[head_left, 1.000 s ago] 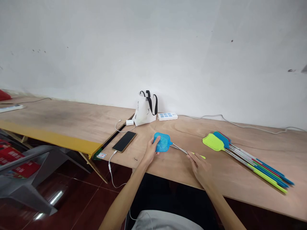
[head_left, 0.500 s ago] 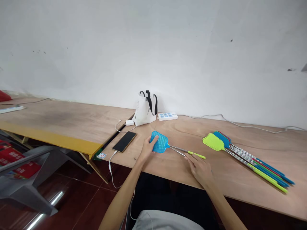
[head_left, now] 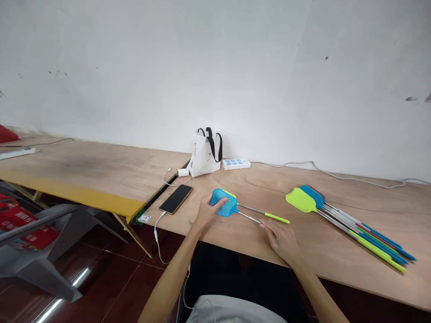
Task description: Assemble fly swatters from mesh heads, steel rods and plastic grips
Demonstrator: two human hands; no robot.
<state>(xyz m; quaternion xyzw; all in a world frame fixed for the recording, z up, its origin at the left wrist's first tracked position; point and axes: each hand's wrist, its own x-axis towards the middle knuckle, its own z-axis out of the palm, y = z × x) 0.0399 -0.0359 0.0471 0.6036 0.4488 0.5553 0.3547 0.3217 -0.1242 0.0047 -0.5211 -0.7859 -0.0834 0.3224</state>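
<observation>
My left hand [head_left: 208, 210] is closed on the head of a blue fly swatter [head_left: 226, 207], its thumb across the mesh. The swatter's metal rod runs right to my right hand [head_left: 280, 237], whose fingers close around the handle end, hiding most of it. Partly under the blue head lies a yellow-green fly swatter [head_left: 276, 218]; its mesh edge, rod and handle show on the table. To the right rests a stack of several fly swatters [head_left: 301, 200] in yellow-green, blue and red, their handles pointing to the front right.
A black phone [head_left: 175, 199] on a white cable lies left of my hands. Behind it stand a white bag [head_left: 204, 157] with black straps and a white power strip [head_left: 236, 164]. A second table [head_left: 84, 170] adjoins on the left, with a grey chair [head_left: 43, 251] before it.
The blue swatter's head has shifted slightly down and right, uncovering a yellow-green edge behind it. Its rod now sits farther from the yellow-green one's rod. Both hands keep their grip.
</observation>
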